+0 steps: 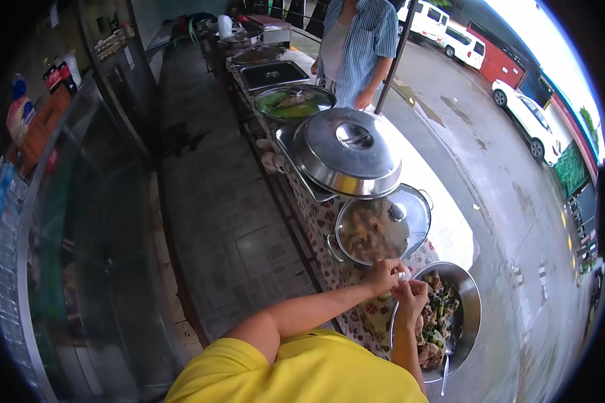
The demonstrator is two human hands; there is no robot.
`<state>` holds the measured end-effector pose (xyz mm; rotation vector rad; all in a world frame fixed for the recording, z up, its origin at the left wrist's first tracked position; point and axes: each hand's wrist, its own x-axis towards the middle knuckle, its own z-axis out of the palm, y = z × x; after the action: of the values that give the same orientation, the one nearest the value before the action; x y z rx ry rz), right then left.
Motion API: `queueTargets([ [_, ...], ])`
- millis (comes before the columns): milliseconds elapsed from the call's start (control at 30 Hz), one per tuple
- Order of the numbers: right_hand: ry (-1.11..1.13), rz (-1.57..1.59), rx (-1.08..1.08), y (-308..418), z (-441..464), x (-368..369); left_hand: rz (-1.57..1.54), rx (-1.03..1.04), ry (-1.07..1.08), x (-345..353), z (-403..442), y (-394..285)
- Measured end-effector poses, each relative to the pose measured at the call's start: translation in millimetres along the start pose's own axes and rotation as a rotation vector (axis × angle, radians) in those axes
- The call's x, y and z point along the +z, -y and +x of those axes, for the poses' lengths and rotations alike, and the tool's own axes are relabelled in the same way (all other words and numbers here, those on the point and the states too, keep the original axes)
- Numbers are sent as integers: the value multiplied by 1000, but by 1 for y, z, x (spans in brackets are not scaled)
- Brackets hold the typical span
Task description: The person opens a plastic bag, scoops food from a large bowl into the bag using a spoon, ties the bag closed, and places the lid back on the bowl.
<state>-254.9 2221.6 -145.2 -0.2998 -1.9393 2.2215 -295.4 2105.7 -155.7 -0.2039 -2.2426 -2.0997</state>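
Note:
My left hand [382,277] and my right hand [412,295] are close together, fingers closed in a pinch. Between them shows a small white thing [402,276], too small to name. Just under my right hand stands a large steel bowl [475,302] of cooked meat and green vegetables [438,316]. A metal spoon [445,376] leans out over its near rim. Beyond my left hand is a two-handled pot with a glass lid [413,225], fogged over brownish food.
Farther along the counter stand a tray under a big domed steel lid [323,151], a glass-lidded pan of green food [296,104] and a covered steel tray [273,75]. A person in a striped shirt [359,47] stands across the counter. A glass case [101,248] is at left.

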Motion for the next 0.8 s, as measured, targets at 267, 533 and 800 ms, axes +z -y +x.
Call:
queueTargets([
  [267, -162, -208, -240, -33, -9, 20, -53, -222, -163, 20, -1, 6],
  [533, -359, -405, -332, -36, -17, 37, -173, -315, -111, 18, -2, -3],
  [800, -477, -398, -296, -23, -10, 39, -420, -497, 288, -7, 20, 3],
])
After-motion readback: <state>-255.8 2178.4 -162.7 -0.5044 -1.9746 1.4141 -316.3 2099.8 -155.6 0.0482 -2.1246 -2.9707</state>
